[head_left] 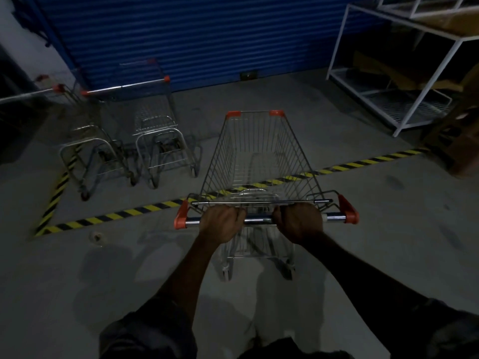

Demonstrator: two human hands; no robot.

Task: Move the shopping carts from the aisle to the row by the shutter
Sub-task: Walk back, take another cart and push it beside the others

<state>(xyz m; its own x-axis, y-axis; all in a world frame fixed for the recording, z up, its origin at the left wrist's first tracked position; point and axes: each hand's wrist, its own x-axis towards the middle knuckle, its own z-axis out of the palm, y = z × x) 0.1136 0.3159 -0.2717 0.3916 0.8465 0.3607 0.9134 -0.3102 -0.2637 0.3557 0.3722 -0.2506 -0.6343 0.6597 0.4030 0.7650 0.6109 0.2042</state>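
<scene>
Stock on hand, all placed from the blue shutter [194, 35]:

- Shopping cart [293, 156], wire basket with orange corner caps. It stands on the grey floor [388, 242] in front of the shutter and well apart from it, nose pointing at it.
- Handle bar [259, 220], chrome with orange end pieces, at the cart's end far from the shutter.
- My left hand [223, 224]: fingers curled tight round the bar, left of its middle.
- My right hand [300, 224]: wrapped round the same bar, right of its middle.
- Two parked carts [155, 120] and [85, 141], side by side near the shutter's left end, handles turned away from it.
- Yellow-and-black floor tape [129, 212], running in front of the shutter and passing under my cart's basket.
- White metal rack [404, 73], just beside the shutter's right end, with cardboard on its shelves.
</scene>
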